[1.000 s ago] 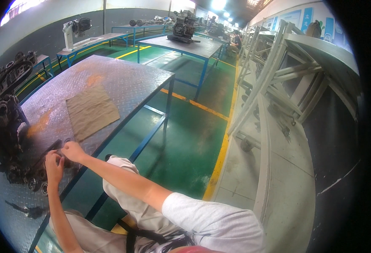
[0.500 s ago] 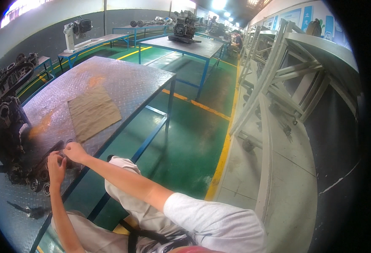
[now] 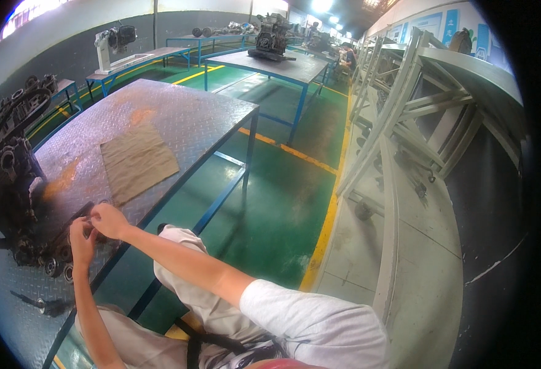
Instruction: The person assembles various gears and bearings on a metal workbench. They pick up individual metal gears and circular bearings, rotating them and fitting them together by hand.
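At the near edge of the metal table [image 3: 206, 120], my left hand [image 3: 82, 243] and my right hand [image 3: 108, 222] meet, fingertips close together. Both have bent, closed fingers at a dark metal part whose kind I cannot make out, as the fingers cover most of it. Below and left of them sit round bearing-like rings [image 3: 52, 267]. A large dark engine assembly [image 3: 6, 190] stands at the left, blurred near the rim. Beyond my hands a brown cloth [image 3: 138, 163] lies flat on the table.
A dark rod-like part [image 3: 46, 305] lies at the table's near left. Farther off, another engine [image 3: 272, 38] stands on a blue-legged table [image 3: 264, 67]. White metal frames [image 3: 399, 117] line the right side. My legs [image 3: 181, 261] are beside the table edge.
My right hand has shifted slightly to the left, closer to the left fingertips. The whole view has moved a little; the table, cloth and parts lie as before.
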The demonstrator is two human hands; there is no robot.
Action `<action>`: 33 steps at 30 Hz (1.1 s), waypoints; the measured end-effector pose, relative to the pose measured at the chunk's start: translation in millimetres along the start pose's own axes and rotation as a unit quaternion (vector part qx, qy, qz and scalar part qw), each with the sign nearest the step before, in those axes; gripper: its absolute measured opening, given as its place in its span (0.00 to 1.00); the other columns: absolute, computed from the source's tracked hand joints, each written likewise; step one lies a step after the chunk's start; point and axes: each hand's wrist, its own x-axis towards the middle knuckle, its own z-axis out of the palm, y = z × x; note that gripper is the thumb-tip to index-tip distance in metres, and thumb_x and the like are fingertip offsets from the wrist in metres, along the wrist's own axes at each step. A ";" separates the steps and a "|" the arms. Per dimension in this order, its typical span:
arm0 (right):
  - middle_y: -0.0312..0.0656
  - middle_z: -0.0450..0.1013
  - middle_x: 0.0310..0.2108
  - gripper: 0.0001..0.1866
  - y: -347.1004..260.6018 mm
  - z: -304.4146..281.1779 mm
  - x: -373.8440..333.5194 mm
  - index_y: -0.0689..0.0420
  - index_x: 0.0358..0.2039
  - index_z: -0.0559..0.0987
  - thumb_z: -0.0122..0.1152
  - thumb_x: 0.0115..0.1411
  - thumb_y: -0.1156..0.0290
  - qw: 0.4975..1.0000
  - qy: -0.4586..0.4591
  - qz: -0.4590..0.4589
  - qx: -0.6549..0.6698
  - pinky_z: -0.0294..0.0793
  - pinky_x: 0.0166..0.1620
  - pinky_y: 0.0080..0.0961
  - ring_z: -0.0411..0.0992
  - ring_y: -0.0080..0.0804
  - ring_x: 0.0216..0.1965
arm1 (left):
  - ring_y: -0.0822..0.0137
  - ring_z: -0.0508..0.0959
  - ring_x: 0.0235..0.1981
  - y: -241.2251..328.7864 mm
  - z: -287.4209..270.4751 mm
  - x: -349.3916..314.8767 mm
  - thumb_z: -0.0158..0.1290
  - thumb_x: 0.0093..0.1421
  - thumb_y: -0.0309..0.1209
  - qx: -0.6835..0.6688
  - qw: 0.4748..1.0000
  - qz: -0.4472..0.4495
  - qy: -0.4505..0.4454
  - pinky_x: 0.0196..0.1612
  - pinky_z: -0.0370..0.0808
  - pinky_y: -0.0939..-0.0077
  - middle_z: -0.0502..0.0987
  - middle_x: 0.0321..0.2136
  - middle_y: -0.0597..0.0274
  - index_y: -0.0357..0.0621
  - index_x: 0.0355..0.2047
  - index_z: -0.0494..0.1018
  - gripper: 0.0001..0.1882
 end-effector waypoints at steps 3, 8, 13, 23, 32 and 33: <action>0.52 0.72 0.32 0.11 -0.8 3.2 -3.7 0.63 0.30 0.76 0.55 0.49 0.69 1.000 -0.011 -0.016 -0.017 0.69 0.41 0.35 0.70 0.48 0.38 | 0.50 0.68 0.44 1.1 -2.0 -2.9 0.56 0.50 0.31 -0.001 1.000 -0.010 0.007 0.47 0.64 0.63 0.71 0.39 0.48 0.37 0.27 0.68 0.11; 0.51 0.72 0.35 0.10 0.7 15.3 -5.9 0.61 0.31 0.76 0.54 0.50 0.69 0.999 -0.010 -0.028 -0.029 0.68 0.43 0.37 0.69 0.48 0.40 | 0.50 0.70 0.45 -12.0 -7.7 -11.4 0.55 0.51 0.28 0.014 0.999 -0.039 -0.005 0.50 0.64 0.63 0.72 0.41 0.48 0.37 0.32 0.72 0.10; 0.53 0.72 0.33 0.10 4.8 -1.0 0.2 0.61 0.28 0.77 0.52 0.50 0.69 0.997 -0.011 -0.040 -0.067 0.69 0.42 0.40 0.69 0.50 0.39 | 0.50 0.70 0.46 2.1 -2.4 0.1 0.54 0.51 0.27 0.009 1.000 -0.018 -0.023 0.51 0.64 0.64 0.73 0.40 0.49 0.36 0.31 0.70 0.08; 0.49 0.75 0.28 0.08 14.2 4.3 10.4 0.62 0.30 0.77 0.55 0.50 0.72 1.000 -0.005 -0.024 -0.015 0.72 0.38 0.30 0.74 0.41 0.32 | 0.50 0.71 0.38 -8.8 -3.4 -3.9 0.53 0.49 0.29 0.008 0.999 -0.018 0.050 0.42 0.67 0.63 0.73 0.32 0.52 0.38 0.26 0.71 0.07; 0.47 0.73 0.32 0.08 12.1 -2.2 3.8 0.61 0.31 0.78 0.56 0.51 0.72 0.995 -0.051 -0.058 -0.064 0.71 0.38 0.30 0.73 0.41 0.33 | 0.53 0.72 0.38 -7.8 -6.4 -2.6 0.52 0.51 0.30 -0.006 0.991 -0.105 0.086 0.42 0.68 0.65 0.74 0.32 0.54 0.39 0.28 0.73 0.07; 0.47 0.73 0.32 0.08 12.1 -1.7 3.4 0.61 0.31 0.78 0.56 0.51 0.72 0.995 -0.053 -0.058 -0.064 0.71 0.38 0.30 0.73 0.41 0.33 | 0.53 0.73 0.37 -8.3 -5.6 -2.9 0.52 0.51 0.30 -0.011 0.989 -0.121 0.087 0.42 0.69 0.65 0.74 0.31 0.53 0.39 0.29 0.73 0.07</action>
